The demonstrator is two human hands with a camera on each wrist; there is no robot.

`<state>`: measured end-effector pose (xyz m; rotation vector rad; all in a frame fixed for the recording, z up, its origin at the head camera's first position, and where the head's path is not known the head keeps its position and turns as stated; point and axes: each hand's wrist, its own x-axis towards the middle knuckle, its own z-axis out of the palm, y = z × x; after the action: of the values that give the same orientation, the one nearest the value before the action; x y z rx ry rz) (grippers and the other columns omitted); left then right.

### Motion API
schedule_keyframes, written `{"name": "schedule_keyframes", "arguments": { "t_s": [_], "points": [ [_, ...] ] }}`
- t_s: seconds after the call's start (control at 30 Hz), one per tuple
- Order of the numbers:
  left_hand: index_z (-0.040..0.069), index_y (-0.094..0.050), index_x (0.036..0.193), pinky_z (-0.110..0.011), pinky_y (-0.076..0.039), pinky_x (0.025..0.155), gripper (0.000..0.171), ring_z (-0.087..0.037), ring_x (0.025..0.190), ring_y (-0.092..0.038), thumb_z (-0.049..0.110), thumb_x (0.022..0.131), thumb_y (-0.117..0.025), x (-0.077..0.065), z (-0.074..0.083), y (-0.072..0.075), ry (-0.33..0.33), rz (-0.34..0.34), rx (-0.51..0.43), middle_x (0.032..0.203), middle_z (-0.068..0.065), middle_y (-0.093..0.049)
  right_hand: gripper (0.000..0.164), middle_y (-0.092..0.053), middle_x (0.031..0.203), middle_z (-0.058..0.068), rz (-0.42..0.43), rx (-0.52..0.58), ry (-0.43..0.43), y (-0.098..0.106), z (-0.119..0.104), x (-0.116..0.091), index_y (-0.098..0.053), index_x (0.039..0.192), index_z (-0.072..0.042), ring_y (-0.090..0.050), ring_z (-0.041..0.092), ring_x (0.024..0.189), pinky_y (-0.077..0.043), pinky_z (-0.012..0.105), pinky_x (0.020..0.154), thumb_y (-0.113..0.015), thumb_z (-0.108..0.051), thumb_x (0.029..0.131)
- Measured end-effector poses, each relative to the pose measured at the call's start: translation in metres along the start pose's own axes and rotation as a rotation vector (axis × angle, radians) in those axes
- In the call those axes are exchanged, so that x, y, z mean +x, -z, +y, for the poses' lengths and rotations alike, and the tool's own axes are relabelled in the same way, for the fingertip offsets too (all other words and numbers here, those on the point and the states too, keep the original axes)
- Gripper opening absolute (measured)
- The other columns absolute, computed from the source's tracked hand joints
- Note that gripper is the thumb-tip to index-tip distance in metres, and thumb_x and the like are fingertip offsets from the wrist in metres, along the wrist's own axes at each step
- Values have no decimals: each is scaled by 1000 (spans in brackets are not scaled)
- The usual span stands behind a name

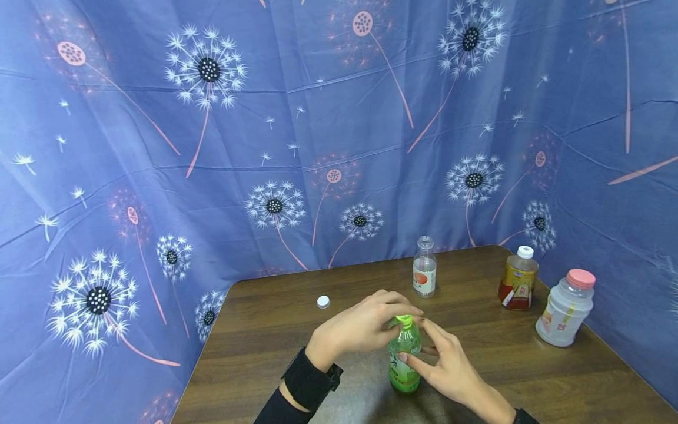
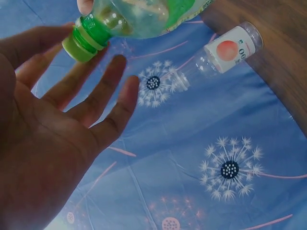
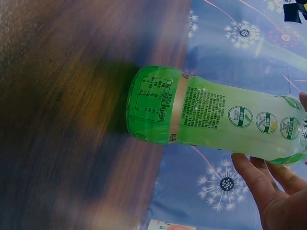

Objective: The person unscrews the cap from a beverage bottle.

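A green plastic drink bottle (image 1: 405, 365) with a lime-green cap (image 2: 79, 50) stands upright on the wooden table. My right hand (image 1: 450, 368) holds it by the upper half, thumb on the near side and fingers behind. In the right wrist view, fingertips (image 3: 242, 165) touch the label side of the bottle. Over the top is my left hand (image 1: 365, 324), its fingers spread and nearly straight about the cap. The left wrist view shows the palm facing the cap, with the thumb and fingers close around it.
Behind the hands stands an uncapped clear bottle (image 1: 425, 271) with a peach label. A loose white cap (image 1: 323, 302) lies left of it. Toward the right are a brown drink bottle (image 1: 518, 282) and a pink-lidded white jar (image 1: 564, 312). A blue dandelion curtain (image 1: 296, 135) hangs behind the table.
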<state>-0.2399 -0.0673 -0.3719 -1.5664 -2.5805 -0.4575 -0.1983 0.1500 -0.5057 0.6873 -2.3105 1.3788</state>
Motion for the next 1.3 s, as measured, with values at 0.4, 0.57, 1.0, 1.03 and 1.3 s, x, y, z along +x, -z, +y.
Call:
{"name": "schedule_keyframes", "arguments": {
  "t_s": [0.4, 0.57, 1.0, 1.03, 1.3],
  "points": [
    [20, -76, 125, -10, -45, 81, 30, -3, 95, -56, 38, 102, -69, 11, 4, -22, -12, 289, 125, 111, 6, -61, 62, -64, 140, 2, 8, -17, -9, -1, 0, -1, -56, 143, -31, -66, 36, 120, -63, 29, 76, -86, -26, 89],
    [21, -82, 108, -6, -40, 78, 14, -3, 92, -53, 29, 98, -75, 11, 4, -22, -14, 273, 104, 101, 8, -60, 70, -60, 147, 8, 7, -16, -13, -2, 0, -1, -52, 149, -31, -62, 39, 126, -64, 31, 77, -86, -27, 89],
    [12, -77, 115, -12, -51, 90, 19, -9, 107, -66, 4, 99, -70, 9, 1, -8, -94, 139, -102, 114, 1, -69, 61, -64, 139, 2, 17, -17, -21, -2, -1, 1, -57, 140, -32, -69, 28, 116, -62, 26, 77, -87, -27, 88],
    [12, -77, 116, -13, -52, 90, 21, -10, 108, -66, 2, 99, -69, 9, 1, -7, -96, 128, -115, 115, 1, -70, 62, -65, 138, 3, 16, -18, -14, -2, 0, 1, -56, 142, -31, -70, 27, 115, -63, 27, 77, -87, -27, 88],
    [8, -75, 120, -11, -50, 92, 37, -11, 117, -66, -14, 93, -64, 8, 1, -5, -140, 91, -162, 126, -3, -67, 72, -64, 139, 1, 4, 7, -8, -2, 1, -1, -50, 152, -29, -70, 22, 115, -64, 30, 77, -85, -26, 90]
  ]
}}
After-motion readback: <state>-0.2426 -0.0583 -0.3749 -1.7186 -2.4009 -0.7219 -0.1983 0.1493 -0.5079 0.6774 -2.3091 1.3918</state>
